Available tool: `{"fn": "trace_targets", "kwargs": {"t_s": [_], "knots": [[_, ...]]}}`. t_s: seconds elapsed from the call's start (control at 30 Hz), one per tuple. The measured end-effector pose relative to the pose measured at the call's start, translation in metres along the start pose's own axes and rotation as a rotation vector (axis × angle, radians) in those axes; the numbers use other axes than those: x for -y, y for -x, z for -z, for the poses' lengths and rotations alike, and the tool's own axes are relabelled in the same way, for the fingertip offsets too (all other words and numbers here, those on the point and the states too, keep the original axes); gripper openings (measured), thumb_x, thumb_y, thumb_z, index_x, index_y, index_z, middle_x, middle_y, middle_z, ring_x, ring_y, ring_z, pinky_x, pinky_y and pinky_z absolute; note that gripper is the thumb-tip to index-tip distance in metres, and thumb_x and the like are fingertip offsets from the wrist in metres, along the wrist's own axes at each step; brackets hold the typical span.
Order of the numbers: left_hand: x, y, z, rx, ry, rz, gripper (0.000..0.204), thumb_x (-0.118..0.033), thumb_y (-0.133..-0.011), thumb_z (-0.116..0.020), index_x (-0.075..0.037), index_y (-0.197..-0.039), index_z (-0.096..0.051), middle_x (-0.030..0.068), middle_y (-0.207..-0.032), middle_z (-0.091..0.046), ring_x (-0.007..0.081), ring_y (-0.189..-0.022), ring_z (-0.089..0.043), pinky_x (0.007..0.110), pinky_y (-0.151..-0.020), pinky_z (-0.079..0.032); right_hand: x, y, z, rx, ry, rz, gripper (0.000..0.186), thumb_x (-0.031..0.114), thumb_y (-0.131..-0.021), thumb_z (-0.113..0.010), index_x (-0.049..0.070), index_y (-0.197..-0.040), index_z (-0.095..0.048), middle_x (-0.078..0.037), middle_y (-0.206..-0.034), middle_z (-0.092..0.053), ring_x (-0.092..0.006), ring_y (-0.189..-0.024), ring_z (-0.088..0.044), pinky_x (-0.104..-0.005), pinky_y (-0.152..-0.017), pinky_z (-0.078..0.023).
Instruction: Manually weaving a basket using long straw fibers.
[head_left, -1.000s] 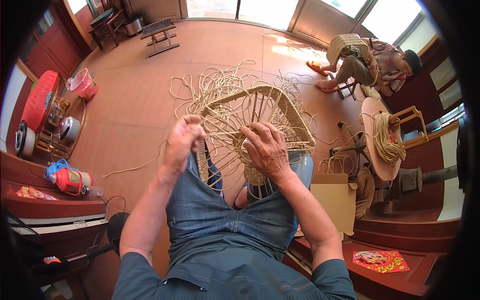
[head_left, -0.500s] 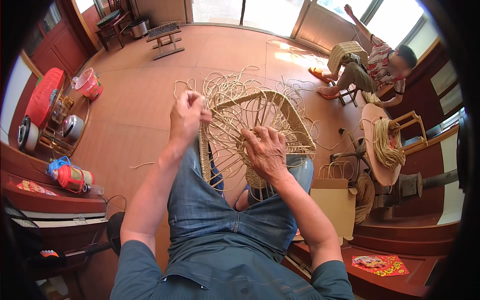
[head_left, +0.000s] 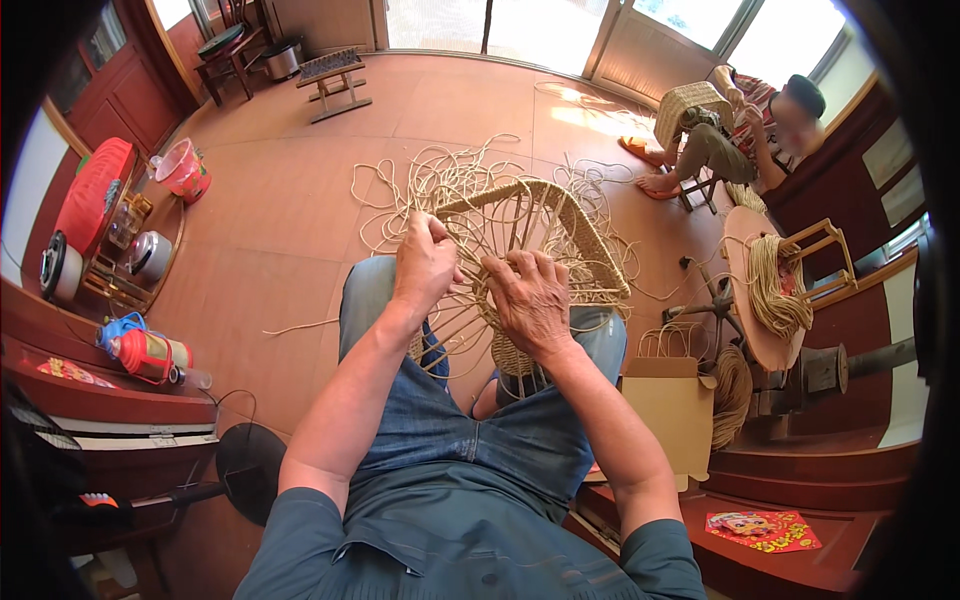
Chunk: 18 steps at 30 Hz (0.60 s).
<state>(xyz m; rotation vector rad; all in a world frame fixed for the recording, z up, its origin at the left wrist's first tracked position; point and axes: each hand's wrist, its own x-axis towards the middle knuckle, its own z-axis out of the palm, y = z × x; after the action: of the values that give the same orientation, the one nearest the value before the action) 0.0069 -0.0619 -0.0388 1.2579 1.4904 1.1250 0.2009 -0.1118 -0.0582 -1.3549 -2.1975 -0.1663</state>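
Observation:
A half-woven basket point(head_left: 590, 240) of tan cord rests across my knees, its squared rim braided and long strands fanning out from the middle. My left hand point(head_left: 425, 262) is closed in a pinch over the basket's left part, on what looks like a strand of cord. Beside it, my right hand point(head_left: 530, 300) bends its fingers over the strands where they gather at the middle and grips them. The fingertips of both hands are partly hidden. Loose cord point(head_left: 450, 170) lies tangled on the floor beyond the rim.
At the far right a seated person point(head_left: 760, 130) holds another woven basket point(head_left: 690, 110). A round board point(head_left: 745, 290) with a coil of cord point(head_left: 778, 300) and a cardboard box point(head_left: 665, 410) stand to my right. A low stool point(head_left: 333, 75) and a pink bucket point(head_left: 182, 170) are farther off.
My left hand has come inward and down, closer to my right hand, which stays in place. The other person's raised arm has dropped, and both their hands are now near their chest.

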Motion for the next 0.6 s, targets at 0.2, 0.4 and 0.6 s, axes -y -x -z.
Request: {"fn": "trace_targets", "kwargs": {"t_s": [0.2, 0.4, 0.6], "knots": [[0.017, 0.019, 0.002, -0.017, 0.369, -0.087, 0.012, -0.004, -0.109, -0.064, -0.005, -0.11, -0.051, 0.0061, -0.085, -0.068, 0.0065, -0.056, -0.058, 0.023, -0.044, -0.048, -0.002, 0.0, -0.003, -0.028, -0.02, 0.006, 0.03, 0.027, -0.103, -0.068, 0.022, -0.132, -0.074, -0.005, -0.122, -0.067, -0.028, -0.12, -0.059, -0.0465, -0.101, -0.041], [0.032, 0.127, -0.003, 0.302, 0.478, 0.133, 0.013, -0.01, -0.113, -0.061, -0.004, -0.122, -0.053, 0.0085, -0.096, -0.074, 0.0052, -0.06, -0.056, 0.022, -0.051, -0.046, 0.005, -0.005, 0.003, -0.065, -0.072, 0.018, 0.022, 0.034, -0.099, -0.072, 0.022, -0.116, -0.079, -0.003, -0.117, -0.068, -0.0266, -0.117, -0.06, -0.0461, -0.1, -0.041], [0.046, 0.102, 0.061, 0.194, 0.475, 0.126, 0.022, -0.012, -0.111, -0.066, -0.004, -0.128, -0.054, 0.0085, -0.098, -0.075, 0.0063, -0.065, -0.06, 0.021, -0.055, -0.052, 0.007, -0.005, -0.005, -0.096, -0.111, -0.079, 0.029, 0.044, -0.09, -0.084, 0.022, -0.107, -0.078, 0.0, -0.113, -0.068, -0.0258, -0.115, -0.061, -0.0462, -0.1, -0.041]]}}
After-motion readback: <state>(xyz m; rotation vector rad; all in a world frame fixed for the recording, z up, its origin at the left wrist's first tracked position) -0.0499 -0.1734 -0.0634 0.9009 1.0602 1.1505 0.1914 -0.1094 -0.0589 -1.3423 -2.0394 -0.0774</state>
